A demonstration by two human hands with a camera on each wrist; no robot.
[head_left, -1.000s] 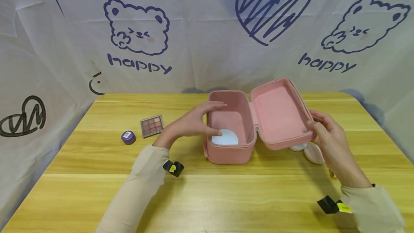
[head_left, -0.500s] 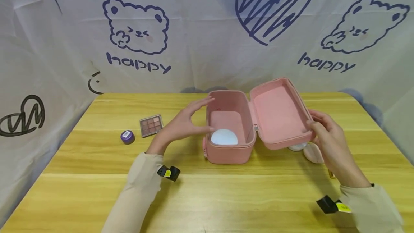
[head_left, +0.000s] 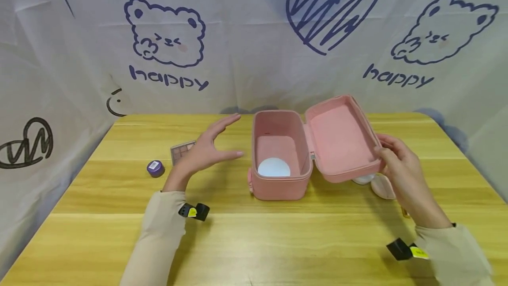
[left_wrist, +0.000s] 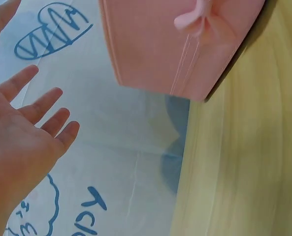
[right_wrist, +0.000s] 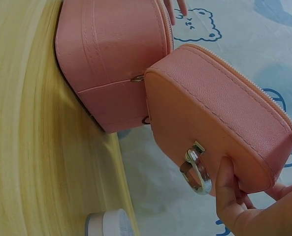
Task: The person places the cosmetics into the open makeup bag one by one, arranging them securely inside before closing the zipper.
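A pink zip-up cosmetic case (head_left: 279, 189) stands on the table with its lid (head_left: 343, 136) swung out to the right. Inside, at the near end, lies a white rounded thing (head_left: 274, 167) whose kind I cannot tell. My right hand (head_left: 401, 167) grips the lid's outer edge, with the thumb inside. In the right wrist view a metal-ringed handle (right_wrist: 197, 172) hangs from the lid's outer face. My left hand (head_left: 202, 149) hovers left of the case, holding nothing, thumb and fingers spread. The left wrist view has a pink bow (left_wrist: 205, 22) on the case's side.
Left of the case lie a purple round jar (head_left: 155, 168) and an eyeshadow palette (head_left: 180, 150), partly behind my left hand. Under the lid are a white round item (head_left: 364, 179) and a beige round item (head_left: 382, 187). A printed cloth (head_left: 254, 56) hangs behind the table (head_left: 254, 242).
My left hand has drawn back leftward from over the case's opening, and now partly covers the palette. The right hand stays on the lid, and the white thing stays inside.
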